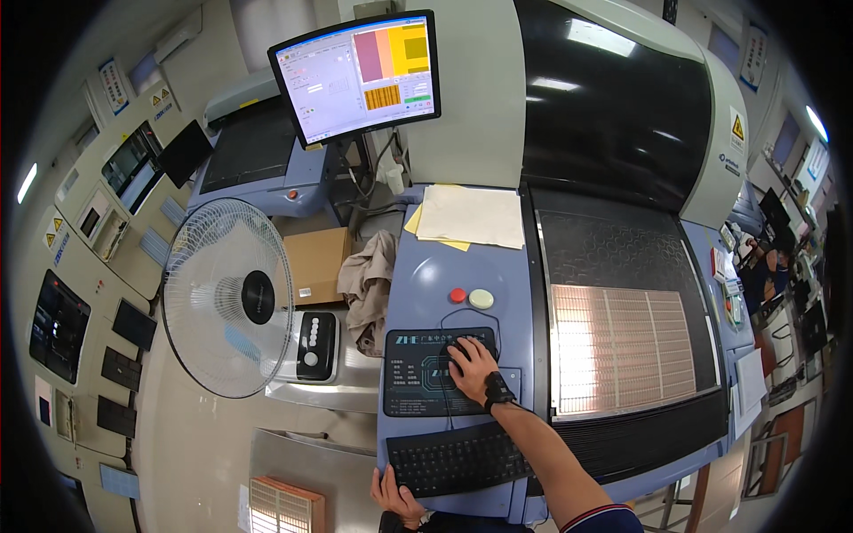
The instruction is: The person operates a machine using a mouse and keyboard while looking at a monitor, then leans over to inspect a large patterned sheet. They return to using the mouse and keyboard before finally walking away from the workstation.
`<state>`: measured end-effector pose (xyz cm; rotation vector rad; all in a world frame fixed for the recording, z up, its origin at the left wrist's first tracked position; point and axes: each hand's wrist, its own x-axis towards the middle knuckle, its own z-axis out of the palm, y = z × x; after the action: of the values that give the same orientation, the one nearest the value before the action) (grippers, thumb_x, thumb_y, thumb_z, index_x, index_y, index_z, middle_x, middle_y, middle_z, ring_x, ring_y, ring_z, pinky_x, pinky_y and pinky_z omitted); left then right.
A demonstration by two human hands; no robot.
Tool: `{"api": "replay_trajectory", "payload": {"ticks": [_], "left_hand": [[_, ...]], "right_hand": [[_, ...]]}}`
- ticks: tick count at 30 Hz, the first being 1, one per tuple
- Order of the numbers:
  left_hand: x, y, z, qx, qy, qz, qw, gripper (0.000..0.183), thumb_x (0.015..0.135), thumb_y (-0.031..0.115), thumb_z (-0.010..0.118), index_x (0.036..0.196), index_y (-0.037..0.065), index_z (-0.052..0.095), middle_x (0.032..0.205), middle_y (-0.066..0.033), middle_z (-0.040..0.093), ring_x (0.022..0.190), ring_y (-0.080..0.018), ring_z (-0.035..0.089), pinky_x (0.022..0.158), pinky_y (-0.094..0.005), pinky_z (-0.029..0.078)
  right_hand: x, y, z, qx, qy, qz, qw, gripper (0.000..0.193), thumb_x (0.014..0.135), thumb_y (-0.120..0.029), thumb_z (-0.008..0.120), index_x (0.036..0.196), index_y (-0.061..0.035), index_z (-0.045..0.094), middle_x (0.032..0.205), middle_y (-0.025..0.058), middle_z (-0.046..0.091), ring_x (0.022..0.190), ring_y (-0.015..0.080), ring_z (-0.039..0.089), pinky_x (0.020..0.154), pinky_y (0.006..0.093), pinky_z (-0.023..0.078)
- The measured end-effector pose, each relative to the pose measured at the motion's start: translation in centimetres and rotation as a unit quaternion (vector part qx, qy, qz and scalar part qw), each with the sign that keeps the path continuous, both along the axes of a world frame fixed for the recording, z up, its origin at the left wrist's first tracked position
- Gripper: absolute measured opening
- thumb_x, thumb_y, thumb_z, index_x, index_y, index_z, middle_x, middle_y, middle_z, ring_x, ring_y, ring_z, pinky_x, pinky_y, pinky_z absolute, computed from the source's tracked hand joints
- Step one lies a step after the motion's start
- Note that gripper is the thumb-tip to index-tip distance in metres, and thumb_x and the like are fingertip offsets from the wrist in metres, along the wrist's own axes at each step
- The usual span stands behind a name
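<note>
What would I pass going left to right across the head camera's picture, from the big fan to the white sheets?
Fan → button panel → left hand → right hand → copper-coloured gridded panel → white sheets.

On the dark mouse pad (pixel 410 384), the person's right hand (pixel 474 369) holds a black mouse (pixel 460 348), and a black band (pixel 498 391) circles its wrist. Below the pad lies a black keyboard (pixel 458 460), with the left hand (pixel 397 499) at its lower left corner. Above the pad sit a red button (pixel 458 296) and a cream button (pixel 482 298), then papers (pixel 471 216), and farther up, a lit monitor (pixel 355 80). Left of the pad stands a fan (pixel 258 298); to its right, a copper-coloured gridded panel (pixel 624 348) lies on the machine's black bed (pixel 613 249)
</note>
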<state>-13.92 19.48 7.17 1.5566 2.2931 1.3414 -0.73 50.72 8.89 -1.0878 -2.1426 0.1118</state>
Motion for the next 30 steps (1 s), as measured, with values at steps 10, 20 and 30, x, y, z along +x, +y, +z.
{"api": "replay_trajectory", "payload": {"ticks": [10, 20, 30], "left_hand": [[-0.4, 0.0, -0.3, -0.017, 0.020, 0.021, 0.999, 0.053, 0.102, 0.029, 0.038, 0.136, -0.008, 0.053, 0.135, -0.0262, 0.057, 0.131, -0.0473, 0.046, 0.110, -0.0560, 0.034], [0.1, 0.5, 0.4, -0.031, -0.001, 0.054, 0.998, 0.057, 0.099, 0.030, 0.036, 0.132, -0.010, 0.058, 0.126, -0.0251, 0.063, 0.135, -0.0449, 0.043, 0.113, -0.0536, 0.029], [0.2, 0.6, 0.8, -0.038, -0.009, 0.046, 0.998, 0.057, 0.100, 0.032, 0.036, 0.132, -0.010, 0.058, 0.132, -0.0252, 0.060, 0.136, -0.0441, 0.042, 0.114, -0.0537, 0.029]], "right_hand": [[0.0, 0.0, 0.0, -0.003, 0.002, 0.003, 1.000, 0.033, 0.086, -0.016, 0.070, 0.119, -0.0097, 0.068, 0.128, 0.0149, 0.061, 0.124, 0.0365, 0.055, 0.101, 0.0483, 0.050], [-0.2, -0.1, -0.1, -0.009, 0.005, 0.006, 1.000, 0.033, 0.086, -0.016, 0.069, 0.119, -0.0094, 0.067, 0.129, 0.0151, 0.060, 0.124, 0.0366, 0.055, 0.101, 0.0485, 0.049], [0.0, 0.1, 0.0, -0.007, 0.010, -0.020, 1.000, 0.035, 0.086, -0.015, 0.069, 0.120, -0.0083, 0.066, 0.128, 0.0150, 0.060, 0.124, 0.0362, 0.054, 0.101, 0.0483, 0.049]]}}
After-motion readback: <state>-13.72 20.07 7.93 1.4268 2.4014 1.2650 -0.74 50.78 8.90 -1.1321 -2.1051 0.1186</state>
